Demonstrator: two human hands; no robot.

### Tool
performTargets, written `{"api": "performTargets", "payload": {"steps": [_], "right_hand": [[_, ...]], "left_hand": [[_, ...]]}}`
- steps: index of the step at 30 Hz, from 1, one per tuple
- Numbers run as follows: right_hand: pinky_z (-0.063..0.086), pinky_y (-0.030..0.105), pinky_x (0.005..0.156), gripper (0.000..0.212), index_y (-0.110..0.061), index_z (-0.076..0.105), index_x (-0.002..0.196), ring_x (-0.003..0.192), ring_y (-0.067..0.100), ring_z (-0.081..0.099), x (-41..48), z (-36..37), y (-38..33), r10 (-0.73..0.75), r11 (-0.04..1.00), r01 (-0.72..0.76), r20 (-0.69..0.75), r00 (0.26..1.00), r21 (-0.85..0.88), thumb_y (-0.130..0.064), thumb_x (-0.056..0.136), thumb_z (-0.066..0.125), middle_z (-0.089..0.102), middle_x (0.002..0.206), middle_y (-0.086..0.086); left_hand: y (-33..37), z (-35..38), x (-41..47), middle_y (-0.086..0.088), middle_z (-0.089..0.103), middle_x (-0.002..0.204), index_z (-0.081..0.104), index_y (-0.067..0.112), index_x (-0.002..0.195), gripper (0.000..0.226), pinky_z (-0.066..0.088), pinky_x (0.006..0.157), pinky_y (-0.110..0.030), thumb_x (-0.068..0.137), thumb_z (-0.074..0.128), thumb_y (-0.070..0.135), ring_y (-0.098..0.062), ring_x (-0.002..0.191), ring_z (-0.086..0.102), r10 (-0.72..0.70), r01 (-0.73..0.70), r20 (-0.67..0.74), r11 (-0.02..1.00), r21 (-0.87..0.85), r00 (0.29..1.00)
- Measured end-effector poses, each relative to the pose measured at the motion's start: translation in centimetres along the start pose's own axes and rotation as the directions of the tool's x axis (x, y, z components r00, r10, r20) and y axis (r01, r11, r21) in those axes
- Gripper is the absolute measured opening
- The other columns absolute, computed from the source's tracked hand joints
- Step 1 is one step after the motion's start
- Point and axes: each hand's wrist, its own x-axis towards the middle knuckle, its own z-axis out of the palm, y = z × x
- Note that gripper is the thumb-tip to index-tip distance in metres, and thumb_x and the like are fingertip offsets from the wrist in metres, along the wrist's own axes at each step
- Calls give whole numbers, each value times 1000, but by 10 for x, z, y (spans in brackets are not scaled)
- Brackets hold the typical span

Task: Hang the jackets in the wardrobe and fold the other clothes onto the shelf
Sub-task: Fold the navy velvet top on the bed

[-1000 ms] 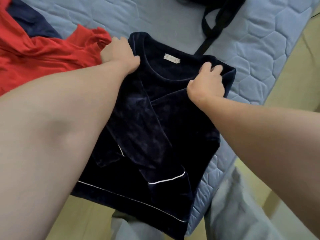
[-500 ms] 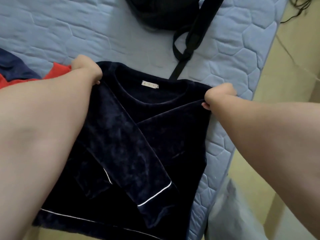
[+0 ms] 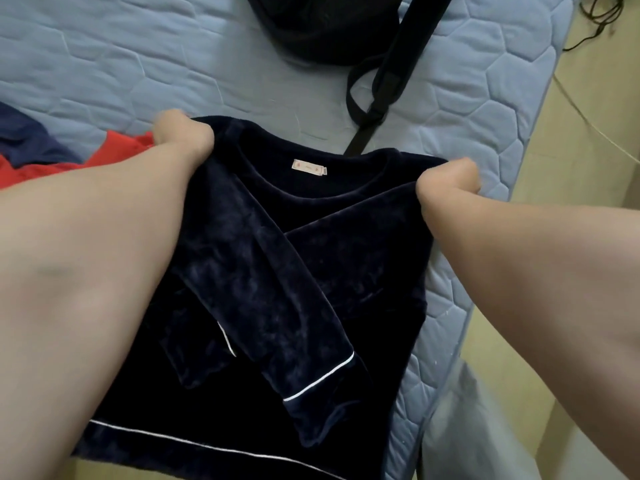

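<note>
Navy velvet top [image 3: 311, 271] lies on the mattress [image 3: 138, 64], hem overhanging the near edge, sleeves crossed inward. Left hand [image 3: 183, 133] and right hand [image 3: 446, 181] have shifted outward to the shoulder corners, fingers curled round the fabric; a final fold looks imminent. Red garment [image 3: 128, 147] crowds the left shoulder. Backpack strap [image 3: 381, 95] meets the far edge, with bare quilting beyond.

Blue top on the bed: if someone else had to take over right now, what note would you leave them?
Hands: the left hand grips one shoulder of the blue top; the right hand grips the other.
Done: the top lies on the bed, both sleeves folded across it.
Left: fold it smaller and carry it to the shelf, which is out of view. The red clothes wait beside the left hand.
</note>
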Motion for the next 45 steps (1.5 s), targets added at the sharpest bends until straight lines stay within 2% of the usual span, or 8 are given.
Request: {"api": "performTargets", "payload": {"steps": [8, 11, 15, 22, 27, 37, 42, 45], "right_hand": [[45, 45, 94, 31, -21, 48, 116, 108, 31, 55, -125, -11, 82, -645, 702, 648, 123, 754, -296, -31, 91, 62, 47, 122, 8], [45, 44, 87, 25, -24, 46, 106, 100, 31, 57, -179, -11, 135, -548, 669, 675, 409, 730, -311, -36, 91, 61, 49, 110, 3], [46, 49, 95, 52, -21, 41, 129, 114, 33, 54, -225, -5, 194, -231, 648, 596, 623, 748, -475, -51, 90, 57, 52, 127, 9], [36, 51, 99, 46, -18, 42, 129, 112, 35, 54, -237, -11, 230, 29, 721, 341, 518, 855, -603, -38, 88, 53, 53, 129, 10], [33, 54, 103, 41, -18, 41, 127, 112, 36, 56, -229, -15, 243, -73, 738, 314, 392, 917, -598, -35, 91, 47, 51, 130, 12], [36, 49, 100, 45, -20, 43, 129, 118, 32, 48, -221, -16, 234, -372, 661, 477, 300, 879, -579, -33, 87, 54, 47, 129, 11], [38, 48, 97, 37, -17, 48, 123, 118, 34, 48, -183, -25, 200, -466, 669, 490, 198, 862, -559, -26, 87, 50, 49, 128, 11], [40, 49, 99, 37, -16, 49, 127, 125, 34, 48, -153, -31, 182, -296, 529, 522, 431, 852, -669, -25, 91, 48, 51, 133, 9]], "left_hand": [[-87, -11, -101, -15, 51, 127, 57, 15, 119, 40, 39, 96, -47, 79, 56, 10, -37, 114, 52, 288, -268, -174, 954, 133, 942], [-140, 0, -146, -14, 54, 123, 59, 17, 115, 32, 39, 96, -48, 83, 59, 13, -37, 117, 51, 136, -119, -117, 982, 145, 984], [-203, 16, -194, -14, 55, 126, 60, 17, 117, 30, 39, 100, -50, 95, 56, 37, -36, 122, 50, -103, 104, -18, 990, 93, 995], [-243, 28, -233, -10, 44, 144, 43, 15, 140, 63, 41, 98, -48, 84, 61, 35, -35, 128, 48, -298, 299, 33, 954, -26, 954], [-255, 28, -220, -17, 54, 137, 39, 9, 138, 58, 46, 95, -39, 89, 68, 21, -38, 120, 58, -436, 464, 164, 858, -220, 885], [-233, 14, -212, -12, 44, 139, 46, 14, 135, 62, 39, 103, -46, 79, 69, 20, -33, 123, 52, -163, 177, -126, 978, 107, 979], [-182, 17, -203, -11, 44, 137, 47, 16, 135, 56, 39, 101, -47, 80, 60, 11, -35, 119, 52, 73, -55, -103, 985, 164, 992], [-158, 21, -194, -9, 47, 139, 48, 19, 137, 52, 42, 100, -49, 86, 54, 9, -36, 123, 52, 158, -187, 118, 936, 297, 980]]}}
